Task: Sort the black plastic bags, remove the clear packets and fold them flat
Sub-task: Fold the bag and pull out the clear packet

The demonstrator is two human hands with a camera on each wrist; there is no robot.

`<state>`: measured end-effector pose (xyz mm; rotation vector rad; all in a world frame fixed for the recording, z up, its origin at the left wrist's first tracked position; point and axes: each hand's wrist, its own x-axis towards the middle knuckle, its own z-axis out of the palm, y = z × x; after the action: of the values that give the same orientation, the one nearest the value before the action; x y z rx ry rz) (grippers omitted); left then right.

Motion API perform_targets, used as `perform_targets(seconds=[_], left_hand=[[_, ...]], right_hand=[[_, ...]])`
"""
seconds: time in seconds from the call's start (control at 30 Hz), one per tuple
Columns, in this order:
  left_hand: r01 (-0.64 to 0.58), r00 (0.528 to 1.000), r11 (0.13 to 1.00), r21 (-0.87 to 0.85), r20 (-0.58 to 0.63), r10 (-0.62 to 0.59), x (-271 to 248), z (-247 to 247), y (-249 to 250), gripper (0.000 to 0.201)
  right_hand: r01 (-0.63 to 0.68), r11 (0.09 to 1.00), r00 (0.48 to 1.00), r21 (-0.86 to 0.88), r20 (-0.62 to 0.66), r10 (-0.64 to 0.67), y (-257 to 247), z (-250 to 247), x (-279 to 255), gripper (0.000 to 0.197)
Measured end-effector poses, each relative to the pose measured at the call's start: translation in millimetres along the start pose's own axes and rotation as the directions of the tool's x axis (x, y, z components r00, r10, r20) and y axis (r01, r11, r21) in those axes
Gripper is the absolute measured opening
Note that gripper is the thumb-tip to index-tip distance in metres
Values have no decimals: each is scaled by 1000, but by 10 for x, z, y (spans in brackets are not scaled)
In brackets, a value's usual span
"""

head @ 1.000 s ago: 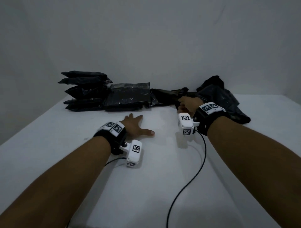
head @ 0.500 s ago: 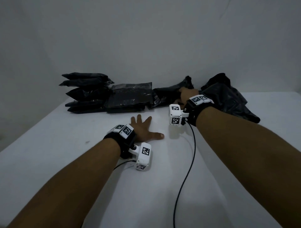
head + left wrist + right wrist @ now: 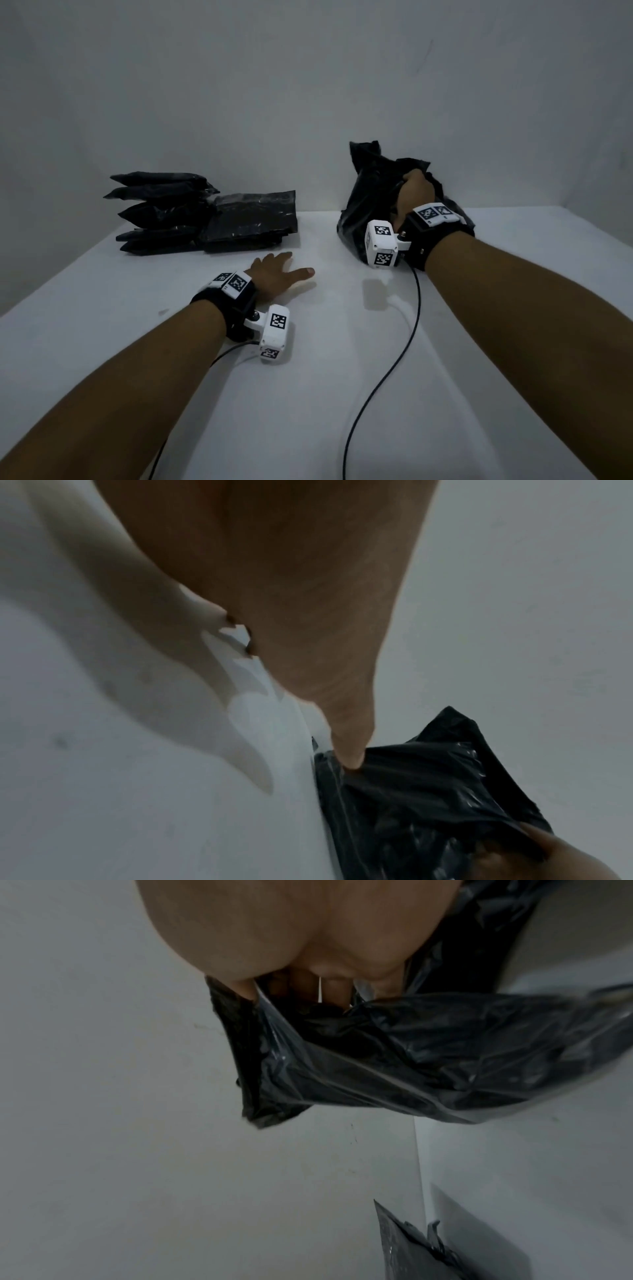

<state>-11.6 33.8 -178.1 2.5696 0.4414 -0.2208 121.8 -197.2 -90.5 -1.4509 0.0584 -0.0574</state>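
Head view: the left hand (image 3: 278, 274) is lying flat on the white table (image 3: 308, 394), palm down, fingers straight and spread wide, holding nothing, near the middle of the table's width and just short of the stacked bags. The right hand (image 3: 412, 197) is gripping a crumpled black plastic bag (image 3: 364, 202) with curled fingers, lifting its upper part off the table toward the far edge, right of centre. A stack of folded black bags (image 3: 161, 212) is sitting at the far left of the table against the wall (image 3: 308, 85), with a flat clear-wrapped black packet (image 3: 253, 219) lying against the stack's right side. White marker-tagged wrist cameras are sitting on both wrists, each trailing a black cable (image 3: 383, 377) toward the near edge. Left wrist view: the left hand (image 3: 291, 588) is pressing open against the table (image 3: 103, 777), thumb extended; the crumpled bag (image 3: 428, 791) is showing beyond the thumb tip, whether touching it cannot be told. Right wrist view: the fingers (image 3: 337, 988) of the right hand (image 3: 291, 928) are curling round the bunched top of the bag (image 3: 411, 1056), which is hanging clear beneath them; the flat packet (image 3: 411, 1242) is showing at the lower edge.
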Motion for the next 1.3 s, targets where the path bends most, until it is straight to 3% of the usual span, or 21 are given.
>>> perform_targets(seconds=[0.1, 0.2, 0.3, 0.4, 0.47, 0.53, 0.63, 0.73, 0.8, 0.87, 0.93, 1.03, 1.1, 1.23, 1.3], left_hand=[[-111, 990, 958, -266, -110, 84, -29, -79, 99, 89], [-221, 971, 861, -458, -182, 153, -58, -96, 329, 76], [-268, 963, 724, -636, -191, 190, -88, -86, 614, 71], [-276, 952, 588, -761, -132, 276, -161, -72, 869, 75], [-266, 931, 564, -782, -57, 359, -213, 11, 992, 59], [-298, 920, 578, -759, -66, 387, -212, 157, 1052, 48], [-340, 930, 591, -731, -169, 326, -182, 305, 1049, 64], [-450, 893, 658, -604, -291, 344, -188, 277, 1043, 71], [-530, 847, 690, -493, -352, 399, -209, 215, 1066, 78], [-586, 806, 693, -420, -388, 447, -238, 141, 1122, 84], [-613, 785, 696, -374, -387, 483, -264, 71, 1184, 88], [-626, 771, 721, -297, -376, 514, -304, -13, 1239, 90], [-620, 773, 736, -272, -372, 514, -311, -31, 1232, 91], [-607, 776, 747, -271, -403, 485, -325, -23, 1136, 89], [-610, 774, 738, -287, -413, 479, -303, -12, 1081, 86]], right_hand=[[57, 998, 998, 36, -11, -57, -69, -182, -8, 30], [-51, 980, 998, 194, 51, 42, -48, -346, 53, 35], [-106, 954, 982, 281, 178, 57, -55, -424, -15, 57], [-109, 947, 965, 302, 261, 27, -208, -438, -322, 52], [-101, 952, 955, 288, 297, 12, -237, -453, -373, 47], [-84, 970, 952, 226, 307, 11, -264, -486, -360, 52], [149, 986, 952, -81, 280, -121, -357, -590, -290, 22], [430, 871, 890, -239, 276, -363, -546, -689, -267, 35], [601, 746, 794, -286, 321, -517, -708, -687, -297, 35], [740, 579, 667, -341, 478, -571, -907, -628, -391, 34], [808, 415, 583, -418, 671, -458, -1130, -501, -591, 41], [807, 247, 585, -537, 783, -212, -1329, -294, -795, 47], [799, 216, 593, -560, 794, -133, -1387, -215, -870, 39], [782, 263, 573, -565, 818, 53, -1394, -211, -962, 38], [802, 170, 565, -573, 820, 93, -1362, -198, -960, 27]])
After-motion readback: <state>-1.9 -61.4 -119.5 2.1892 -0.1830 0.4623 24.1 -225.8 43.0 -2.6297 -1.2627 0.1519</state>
